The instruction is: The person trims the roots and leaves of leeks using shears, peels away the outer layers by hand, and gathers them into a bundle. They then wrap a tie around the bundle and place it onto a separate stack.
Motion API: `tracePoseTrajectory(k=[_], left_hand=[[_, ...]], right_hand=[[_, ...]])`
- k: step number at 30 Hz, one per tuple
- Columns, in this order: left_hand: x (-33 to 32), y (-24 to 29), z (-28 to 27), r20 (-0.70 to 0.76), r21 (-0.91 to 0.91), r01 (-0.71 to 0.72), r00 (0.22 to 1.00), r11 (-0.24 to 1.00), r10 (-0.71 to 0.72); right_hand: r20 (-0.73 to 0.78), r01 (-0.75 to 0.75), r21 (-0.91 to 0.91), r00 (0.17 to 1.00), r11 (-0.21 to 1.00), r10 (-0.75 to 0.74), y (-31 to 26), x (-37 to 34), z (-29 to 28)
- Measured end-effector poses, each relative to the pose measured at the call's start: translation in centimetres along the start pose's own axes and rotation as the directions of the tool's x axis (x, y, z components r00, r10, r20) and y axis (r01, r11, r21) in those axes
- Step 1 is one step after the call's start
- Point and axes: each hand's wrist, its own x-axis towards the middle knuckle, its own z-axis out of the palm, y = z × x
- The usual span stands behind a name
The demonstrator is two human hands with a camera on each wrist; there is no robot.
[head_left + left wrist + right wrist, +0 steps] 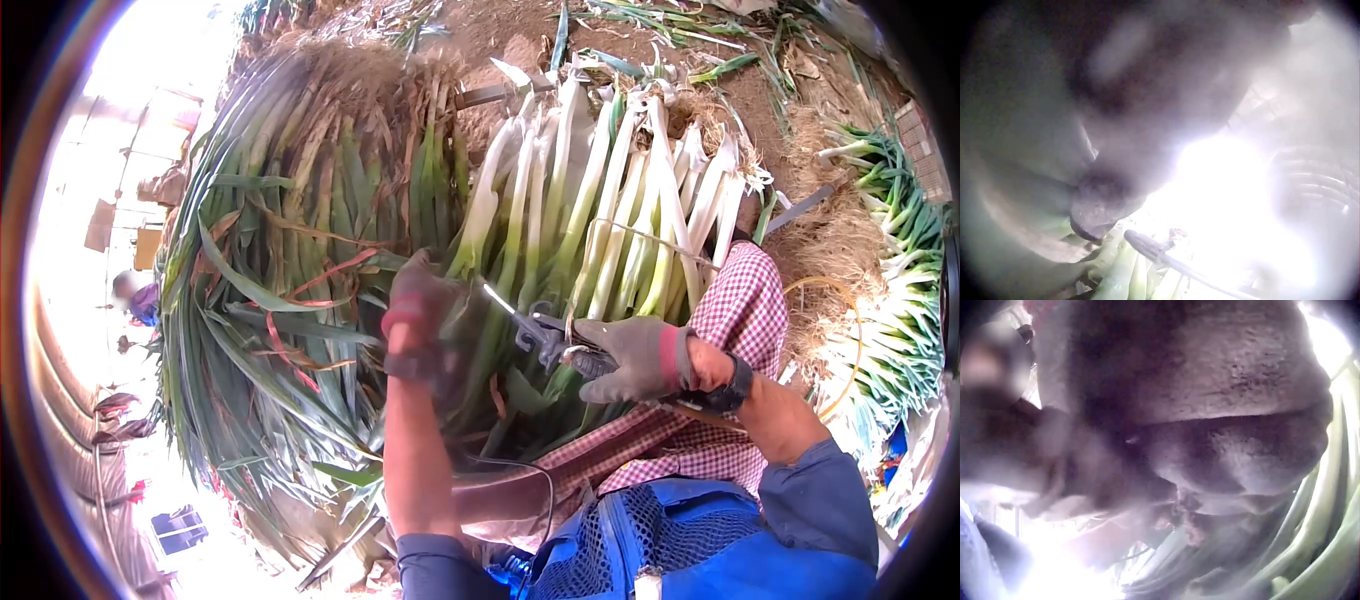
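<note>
A large pile of leeks [590, 230] lies in front of the person, white stems to the right and green leaves [290, 300] to the left. The gloved right hand [635, 355] grips a dark grey tool [545, 340] with a pale, thin tip, close over the leeks. Curled glove fingers [1235, 456] fill the right wrist view, green stalks beside them. The gloved left hand [425, 300] is blurred, right at the leek stalks near the tool. In the left wrist view, a gloved fingertip [1094, 209] points down beside pale stalks; I cannot tell what the left hand holds.
A thin band [655, 240] crosses the white stems. Red ties [335, 275] run among the leaves. Metal strips [800, 208] stick out by the roots. More leeks [880, 300] lie at the right. Another person [140, 298] is at the far left. A checked cloth [740, 300] covers the leg.
</note>
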Motion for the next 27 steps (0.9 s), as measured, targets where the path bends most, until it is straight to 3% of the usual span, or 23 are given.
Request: tracePoseTrajectory(k=[1, 6, 8, 9, 10, 12, 13, 16, 17, 18, 20, 22, 24, 26, 27], left_hand=[[-0.2, 0.2, -0.3, -0.004, 0.038, 0.031, 1.0, 0.999, -0.031], [-0.5, -0.1, -0.1, 0.021, 0.014, 0.097, 0.995, 0.995, -0.098], [-0.4, -0.7, 0.0, 0.016, 0.031, 0.074, 0.997, 0.997, -0.075], [-0.4, -0.9, 0.0, 0.012, 0.047, 0.049, 0.999, 0.998, -0.05], [-0.6, -0.5, -0.1, 0.01, 0.048, 0.047, 0.999, 0.998, -0.047], [-1.3, 0.6, -0.1, 0.053, 0.018, 0.105, 0.993, 0.994, -0.105], [-1.1, -0.2, 0.4, 0.055, 0.019, 0.104, 0.993, 0.994, -0.105], [1.1, -1.4, 2.3, 0.155, -0.037, 0.143, 0.979, 0.989, -0.136], [1.6, -0.2, 2.6, 0.234, 0.045, 0.174, 0.956, 0.984, -0.18], [1.9, 1.0, 2.9, 0.308, 0.131, 0.195, 0.924, 0.972, -0.227], [2.7, 1.9, 4.5, 0.376, 0.093, 0.174, 0.905, 0.98, -0.197], [3.8, 2.9, 6.8, 0.081, 0.236, 0.06, 0.993, 0.97, -0.081], [4.4, 4.3, 6.9, 0.317, 0.519, -0.153, 0.948, 0.841, -0.024], [4.7, 5.3, 8.7, 0.09, 0.456, 0.083, 0.986, 0.886, -0.139], [4.6, 5.6, 9.2, 0.065, 0.487, 0.074, 0.991, 0.87, -0.121]], right_hand=[[0.064, -0.153, 0.057, 0.987, 0.987, 0.15, -2.4, -0.4, -1.2], [-0.055, -0.009, 0.058, 0.998, 0.998, 0.012, -0.8, 1.1, 0.8], [0.012, -0.182, 0.13, 0.983, 0.975, 0.182, -2.0, 2.0, -0.3], [-0.047, -0.251, 0.199, 0.963, 0.947, 0.265, -2.0, 3.0, -0.7], [-0.05, -0.248, 0.199, 0.964, 0.948, 0.263, -1.2, 3.7, -0.6], [-0.328, -0.19, 0.083, 0.922, 0.978, 0.207, 0.6, 5.5, -0.2], [-0.319, -0.165, 0.084, 0.93, 0.983, 0.183, 0.8, 5.9, -0.4], [-0.198, -0.198, 0.098, 0.957, 0.975, 0.214, -0.7, 4.9, -2.0], [-0.173, -0.174, 0.099, 0.966, 0.98, 0.19, -0.1, 4.7, -1.7], [-0.172, -0.18, 0.1, 0.965, 0.978, 0.196, 0.6, 4.6, -1.3], [-0.306, -0.204, 0.054, 0.928, 0.977, 0.211, 2.3, 4.5, -0.8], [-0.345, -0.195, 0.081, 0.915, 0.977, 0.212, 3.4, 3.9, -1.2], [-0.261, -0.217, 0.082, 0.937, 0.973, 0.231, 3.5, 2.8, -1.5], [-0.291, -0.202, 0.112, 0.93, 0.973, 0.226, 4.1, 2.3, -1.7], [-0.302, -0.239, 0.12, 0.916, 0.964, 0.265, 4.3, 2.2, -2.2]])
